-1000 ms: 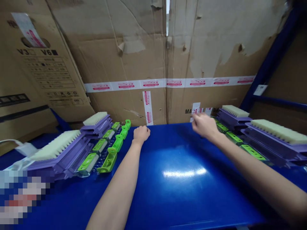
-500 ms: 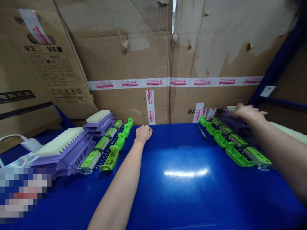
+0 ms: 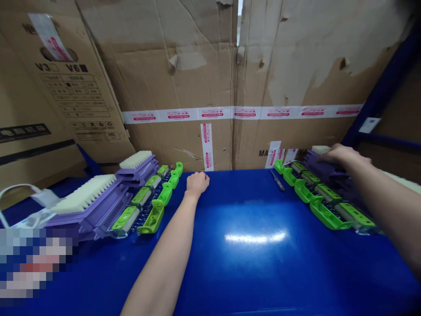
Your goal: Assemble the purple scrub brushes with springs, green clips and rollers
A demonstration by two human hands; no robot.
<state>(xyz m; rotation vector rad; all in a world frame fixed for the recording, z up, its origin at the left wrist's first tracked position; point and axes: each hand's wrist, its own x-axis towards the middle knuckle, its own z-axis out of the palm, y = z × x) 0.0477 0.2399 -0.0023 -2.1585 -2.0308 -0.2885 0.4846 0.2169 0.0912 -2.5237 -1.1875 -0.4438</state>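
Note:
My left hand (image 3: 198, 183) rests as a loose fist on the blue table, with nothing showing in it, to the right of a row of green plastic brackets (image 3: 166, 193). Far over on the right, my right hand (image 3: 346, 154) reaches onto a purple plastic housing (image 3: 312, 161) with a cream foam block (image 3: 320, 149) on top. Its fingers are bent down against the housing; their tips are partly hidden. Beside it lie more green brackets (image 3: 304, 192) and grey-green blocks (image 3: 329, 192). A small dark screwdriver (image 3: 278, 181) lies left of these brackets.
On the left stand purple housings (image 3: 138, 172) with foam tops, next to grey-green blocks (image 3: 142, 195). A white plug with a cable (image 3: 46, 197) sits at the far left. Cardboard panels (image 3: 177, 87) wall the back of the blue table (image 3: 250, 272); a blue post (image 3: 378, 83) rises at right.
My right hand has moved right, from above the screwdriver to the purple housing, and its spread fingers have come down onto it. The screwdriver has come into sight. My left hand keeps its place.

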